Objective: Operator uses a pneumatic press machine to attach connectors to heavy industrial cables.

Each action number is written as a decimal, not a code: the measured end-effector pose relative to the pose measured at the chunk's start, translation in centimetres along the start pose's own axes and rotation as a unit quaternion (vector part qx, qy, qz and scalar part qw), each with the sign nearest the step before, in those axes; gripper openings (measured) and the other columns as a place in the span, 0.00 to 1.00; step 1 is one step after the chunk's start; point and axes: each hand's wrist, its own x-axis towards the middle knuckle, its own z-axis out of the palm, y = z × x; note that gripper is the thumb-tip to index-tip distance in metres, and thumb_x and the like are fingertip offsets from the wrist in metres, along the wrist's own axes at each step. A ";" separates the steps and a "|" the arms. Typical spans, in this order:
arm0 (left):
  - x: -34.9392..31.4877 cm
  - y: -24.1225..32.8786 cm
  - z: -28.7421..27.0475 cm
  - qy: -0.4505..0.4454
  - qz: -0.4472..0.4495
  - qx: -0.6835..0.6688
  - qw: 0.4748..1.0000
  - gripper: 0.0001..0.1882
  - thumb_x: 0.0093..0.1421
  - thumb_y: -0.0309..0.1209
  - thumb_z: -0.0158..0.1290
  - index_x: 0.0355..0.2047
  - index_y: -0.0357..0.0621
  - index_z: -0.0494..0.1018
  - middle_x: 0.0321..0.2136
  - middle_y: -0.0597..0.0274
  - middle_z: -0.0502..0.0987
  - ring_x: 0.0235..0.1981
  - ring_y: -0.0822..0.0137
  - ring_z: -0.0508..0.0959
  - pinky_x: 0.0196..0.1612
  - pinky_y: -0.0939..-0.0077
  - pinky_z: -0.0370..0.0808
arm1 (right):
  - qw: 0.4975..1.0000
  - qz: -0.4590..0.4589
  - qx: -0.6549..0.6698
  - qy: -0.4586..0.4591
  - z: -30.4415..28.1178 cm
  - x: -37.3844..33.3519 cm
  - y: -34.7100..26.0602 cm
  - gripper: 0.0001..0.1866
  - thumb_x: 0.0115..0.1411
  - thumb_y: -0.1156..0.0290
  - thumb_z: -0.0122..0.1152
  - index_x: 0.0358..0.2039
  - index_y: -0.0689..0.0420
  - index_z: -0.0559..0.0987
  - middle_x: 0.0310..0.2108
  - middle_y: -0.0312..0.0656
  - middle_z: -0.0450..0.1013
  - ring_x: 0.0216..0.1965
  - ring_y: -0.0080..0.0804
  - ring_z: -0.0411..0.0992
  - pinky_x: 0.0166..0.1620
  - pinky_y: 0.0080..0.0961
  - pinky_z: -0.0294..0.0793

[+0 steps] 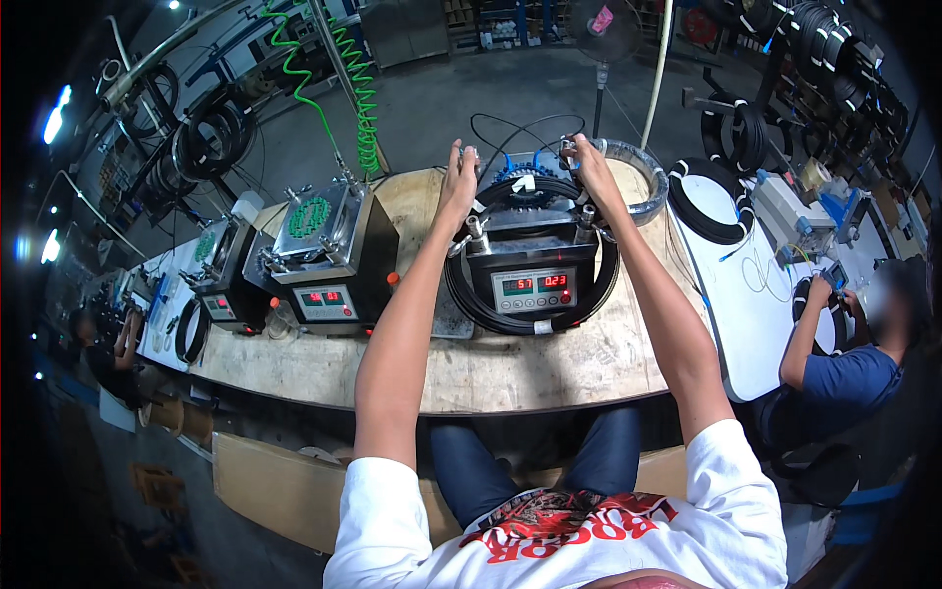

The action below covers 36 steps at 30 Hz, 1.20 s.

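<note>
Central benchtop machine and its surroundings, seen from the operator's head. The metal-cased benchtop machine point(491, 257) stands on the plywood workbench point(628, 368), directly before the operator, with its display panel point(535, 291) lit by red digits and facing near. A black cable coil point(610, 280) loops over its top and around its front, bound near the bottom by a white tie point(543, 326). Blue fittings point(533, 167) cluster at the far side of the top, and thin black leads point(522, 129) arch and cross above them.

The left hand point(458, 181) is raised at the far left of the machine, fingers extended upward; whether the fingertips grip anything cannot be told. The right hand point(591, 169), at the far right, has thumb and fingers closed on a small metallic part point(568, 147), whose exact kind is unclear.

Right of the machine lies a coil of thick grey tubing point(648, 206). To the left stands a second machine point(365, 265) bearing a green disc point(310, 218), with a third machine point(235, 285) farther left. Green spiral hoses point(365, 118) hang beyond them.

On the white table point(738, 339) at right rest another black coil point(708, 228) and a grey box-shaped instrument point(788, 214). Beside this table, a co-worker in a dark blue shirt point(849, 381) holds a small handheld device point(835, 275). A second co-worker point(110, 361) sits at far left.
</note>
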 end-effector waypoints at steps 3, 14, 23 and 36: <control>0.4 -0.2 -0.4 -0.009 0.003 0.001 1.000 0.38 0.70 0.54 0.35 0.71 0.40 0.47 0.45 0.54 0.72 0.52 0.60 0.71 0.61 0.69 0.62 | 1.000 -0.002 0.004 0.001 0.0 -0.1 -0.4 0.34 0.73 0.48 0.36 0.46 0.72 0.75 0.43 0.52 0.78 0.47 0.41 0.75 0.54 0.31 0.68; -0.1 0.3 -0.4 -0.021 -0.002 0.026 0.999 0.34 0.68 0.48 0.32 0.69 0.43 0.53 0.51 0.55 0.72 0.56 0.60 0.68 0.63 0.72 0.57 | 0.998 0.007 -0.041 -0.053 0.1 0.7 1.1 0.32 0.72 0.48 0.33 0.57 0.63 0.72 0.46 0.50 0.78 0.51 0.43 0.74 0.56 0.31 0.68; 0.1 1.1 0.1 -0.016 0.041 0.023 0.999 0.33 0.67 0.43 0.37 0.69 0.43 0.52 0.39 0.58 0.72 0.42 0.65 0.70 0.51 0.74 0.64 | 0.999 -0.027 -0.018 -0.027 -0.5 1.0 1.1 0.30 0.72 0.51 0.37 0.53 0.67 0.73 0.44 0.52 0.77 0.48 0.43 0.75 0.54 0.32 0.69; -0.4 1.5 0.0 0.001 0.029 0.072 0.997 0.32 0.66 0.44 0.36 0.68 0.43 0.56 0.46 0.51 0.77 0.50 0.58 0.73 0.59 0.69 0.64 | 0.997 -0.028 -0.071 -0.019 -0.4 0.5 0.2 0.37 0.71 0.43 0.34 0.51 0.67 0.75 0.43 0.55 0.78 0.49 0.48 0.74 0.54 0.34 0.68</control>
